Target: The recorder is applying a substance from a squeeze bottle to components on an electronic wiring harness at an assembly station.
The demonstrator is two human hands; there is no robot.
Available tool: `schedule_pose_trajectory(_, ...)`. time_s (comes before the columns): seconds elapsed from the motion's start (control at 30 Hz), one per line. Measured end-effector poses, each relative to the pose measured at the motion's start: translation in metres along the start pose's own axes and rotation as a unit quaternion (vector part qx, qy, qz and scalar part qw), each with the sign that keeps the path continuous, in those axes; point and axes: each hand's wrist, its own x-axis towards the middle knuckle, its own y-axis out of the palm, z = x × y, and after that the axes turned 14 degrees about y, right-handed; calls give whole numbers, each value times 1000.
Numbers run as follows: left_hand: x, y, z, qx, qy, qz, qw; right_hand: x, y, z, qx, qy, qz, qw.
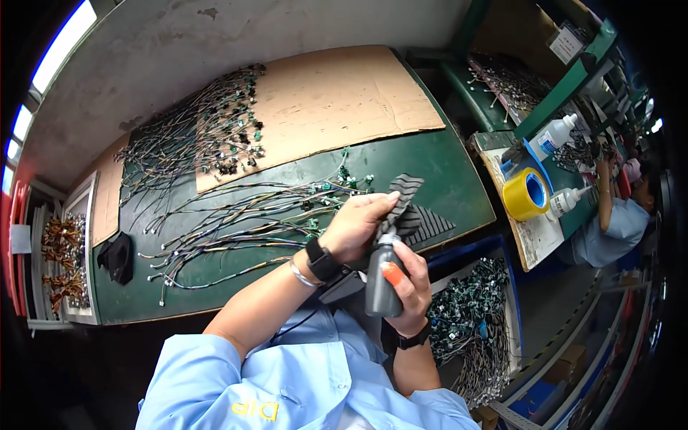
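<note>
Between the thumb and fingers of my left hand [355, 226] is pinched a grey cloth with dark stripes [433, 226], part sticking up and part hanging to the right. My right hand [410, 290] grips a dark grey bottle [380, 283] upright; orange tape wraps one of its fingers. The bottle's light neck meets the cloth just below my left fingers. Beyond my left hand, a spread of wire cables with small connectors and green boards [236, 247] lies on the green tabletop [448, 172].
A cardboard sheet [337, 93] covers the far table, with a cable pile [215, 129] at its left. A black cloth-like item [117, 258] lies left. At right stand a bin of cables [473, 315], yellow tape [525, 194] and white bottles [555, 136]. A co-worker [620, 222] sits beyond.
</note>
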Motion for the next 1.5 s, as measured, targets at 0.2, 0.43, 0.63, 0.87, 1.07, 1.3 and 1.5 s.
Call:
schedule_pose_trajectory(0.2, 70, 42, 1, -157, 27, -42, 986, 11, 3, 10, 54, 100, -273, 955)
schedule_pose_trajectory(0.43, 33, -35, -78, 386, 120, -33, 914, 5, -18, -30, 488, 379, -322, 717)
schedule_pose_trajectory(0.63, -77, -51, -90, 679, 145, 330, 640, 1, 6, -37, 571, 438, -253, 646)
schedule_pose_trajectory(0.87, -53, -72, -74, 751, 262, 231, 561, 20, 48, -43, 564, 433, -171, 682)
schedule_pose_trajectory(1.07, -47, -67, -98, 787, 284, 141, 530, 24, 60, -45, 512, 414, -155, 736)
schedule_pose_trajectory(1.3, -114, -73, -111, 821, 49, 60, 565, 30, 67, -39, 587, 411, -133, 684)
schedule_pose_trajectory(1.5, -124, -102, -135, 890, 114, 14, 442, 35, 78, -48, 565, 413, -142, 700)
